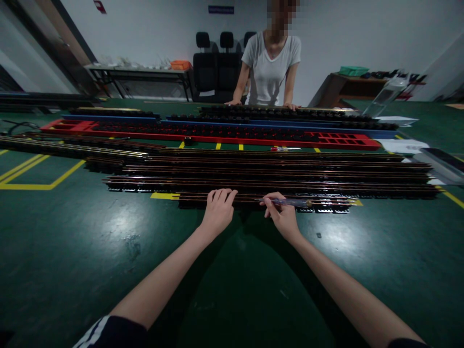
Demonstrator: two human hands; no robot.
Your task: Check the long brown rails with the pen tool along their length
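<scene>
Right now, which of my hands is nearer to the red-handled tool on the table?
Right. Your right hand is almost straight in front of the red-handled tool, on your side; your left hand is also on your side, but off to the left.

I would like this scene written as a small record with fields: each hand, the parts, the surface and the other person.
Left hand: fingers at the nearest dark strip; exact contact unclear
Right hand: grips a slim tool, tip toward the left
Parts behind: longer dark strips, roughly parallel
Farther back: red tray, then blue rails
Surface: green table with yellow markings
Other person: across the table, hands near its far side
</scene>
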